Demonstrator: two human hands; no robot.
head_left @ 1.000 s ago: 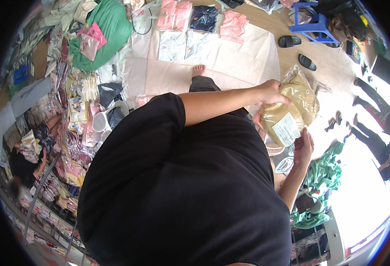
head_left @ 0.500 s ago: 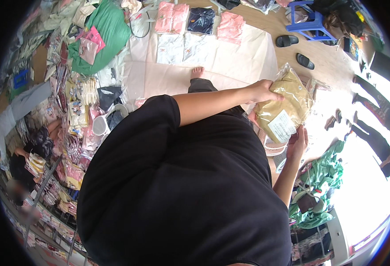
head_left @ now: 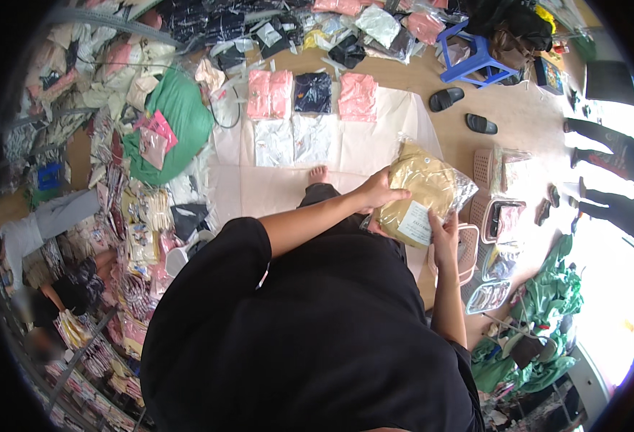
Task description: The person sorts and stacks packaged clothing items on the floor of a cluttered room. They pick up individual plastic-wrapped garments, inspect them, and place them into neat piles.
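Note:
A mustard-tan folded garment in a clear plastic bag (head_left: 421,183), with a white paper label (head_left: 414,222), is held up in front of my body between both hands. My left hand (head_left: 380,191) grips its left edge, thumb across the front. At the lower right edge, my right hand (head_left: 443,234) pinches the plastic beside the label. Farther ahead, on a pale sheet (head_left: 396,119) on the floor, lie two pink packs (head_left: 269,95), a navy pack (head_left: 312,93) and two white packs (head_left: 273,142), laid out in two rows.
Baskets with bagged goods (head_left: 487,173) stand on the right, near a green cloth heap (head_left: 547,288). Black slippers (head_left: 446,99) and a blue stool (head_left: 475,57) are at the far right. Piled garments and a green sack (head_left: 176,126) fill the left, where other people (head_left: 65,288) sit.
My view has shifted, bringing more of the far floor and the baskets into sight. Both hands have moved left in the picture with the bagged garment, still gripping it.

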